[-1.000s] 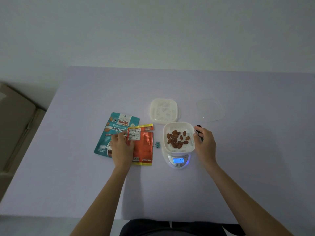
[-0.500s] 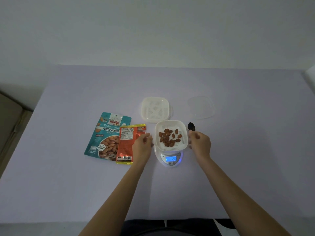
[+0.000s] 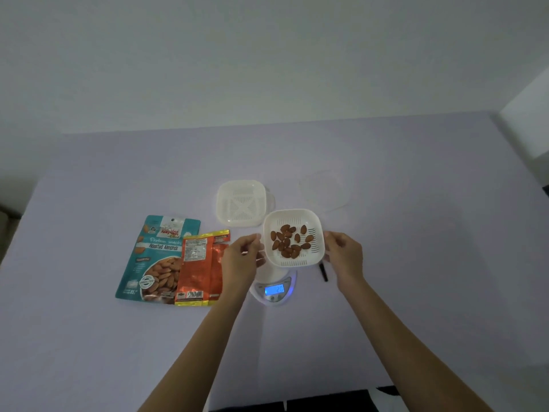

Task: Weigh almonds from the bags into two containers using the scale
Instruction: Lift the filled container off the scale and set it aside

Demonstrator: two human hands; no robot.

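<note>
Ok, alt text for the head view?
Left hand and right hand hold a basket of almonds over a lit scale. An empty basket sits behind it; a teal bag and an orange bag lie to the left.

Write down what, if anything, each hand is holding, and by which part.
Both hold the white slotted container of almonds: the left hand grips its left rim, the right hand its right rim.

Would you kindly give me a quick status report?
Left hand, right hand grip the almond container at its sides, over the scale. Second container empty. Black utensil beside right hand.
</note>
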